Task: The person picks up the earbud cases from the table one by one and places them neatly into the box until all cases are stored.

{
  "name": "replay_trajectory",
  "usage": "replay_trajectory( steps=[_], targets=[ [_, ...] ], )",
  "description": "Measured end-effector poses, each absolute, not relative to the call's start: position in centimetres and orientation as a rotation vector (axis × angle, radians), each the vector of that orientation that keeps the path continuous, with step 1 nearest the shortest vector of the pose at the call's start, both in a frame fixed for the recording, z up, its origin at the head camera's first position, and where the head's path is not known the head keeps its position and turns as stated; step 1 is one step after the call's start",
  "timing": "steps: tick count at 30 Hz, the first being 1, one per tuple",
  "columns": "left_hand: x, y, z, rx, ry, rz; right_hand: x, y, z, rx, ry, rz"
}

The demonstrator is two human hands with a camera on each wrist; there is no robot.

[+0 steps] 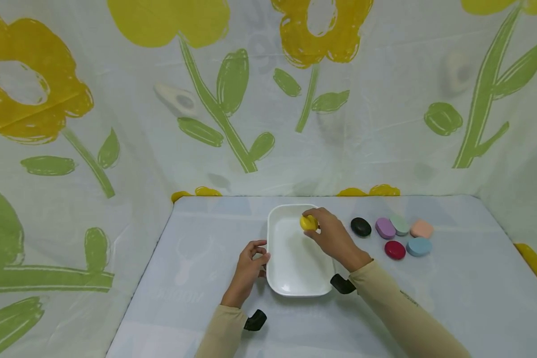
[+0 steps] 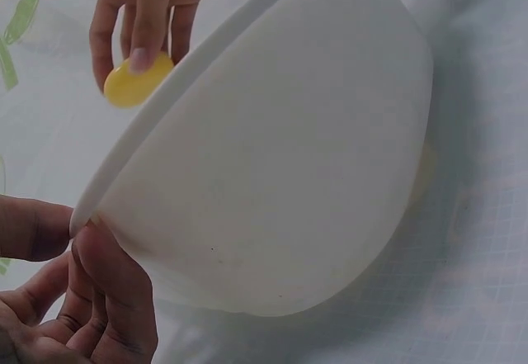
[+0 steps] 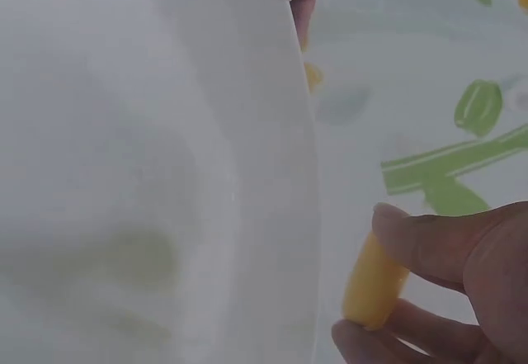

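Note:
A small yellow disc [image 1: 308, 223] with rounded edges is pinched between the thumb and fingers of my right hand [image 1: 333, 236]. In the head view it overlaps the upper right part of a white rectangular dish [image 1: 295, 266] with rounded corners. My left hand [image 1: 247, 270] grips the dish's left rim, and the left wrist view shows thumb and curled index finger on either side of the rim [image 2: 115, 170]. From the right wrist, the yellow disc [image 3: 375, 286] appears edge-on, thick and smooth, beyond the dish's edge in that view.
Right of the dish lie several similar small pieces: a black one [image 1: 361, 227], purple [image 1: 385, 228], pale green [image 1: 400, 225], peach [image 1: 422, 228], red [image 1: 395, 250] and light blue [image 1: 418, 246]. A flower-printed curtain [image 1: 259, 149] hangs behind the pale table [image 1: 197, 288].

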State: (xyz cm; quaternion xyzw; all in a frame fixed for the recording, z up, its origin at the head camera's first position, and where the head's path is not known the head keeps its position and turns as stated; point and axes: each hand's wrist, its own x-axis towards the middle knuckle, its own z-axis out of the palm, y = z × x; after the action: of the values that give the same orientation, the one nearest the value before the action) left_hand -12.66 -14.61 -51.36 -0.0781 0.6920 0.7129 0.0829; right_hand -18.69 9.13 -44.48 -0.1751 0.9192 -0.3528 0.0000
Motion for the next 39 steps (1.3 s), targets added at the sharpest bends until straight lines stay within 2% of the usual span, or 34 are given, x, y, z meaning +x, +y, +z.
replay_trajectory(
  steps=[21, 39],
  targets=[
    [-12.6, -14.5, -51.2, -0.233, 2.055, 2.124, -21.9, 5.4, -46.0, -0.556, 2.780, -0.987],
    [-12.5, -14.4, -51.0, -0.227, 2.069, 2.122, -23.3, 4.6, -47.8, -0.524, 2.729, -1.051]
  ],
)
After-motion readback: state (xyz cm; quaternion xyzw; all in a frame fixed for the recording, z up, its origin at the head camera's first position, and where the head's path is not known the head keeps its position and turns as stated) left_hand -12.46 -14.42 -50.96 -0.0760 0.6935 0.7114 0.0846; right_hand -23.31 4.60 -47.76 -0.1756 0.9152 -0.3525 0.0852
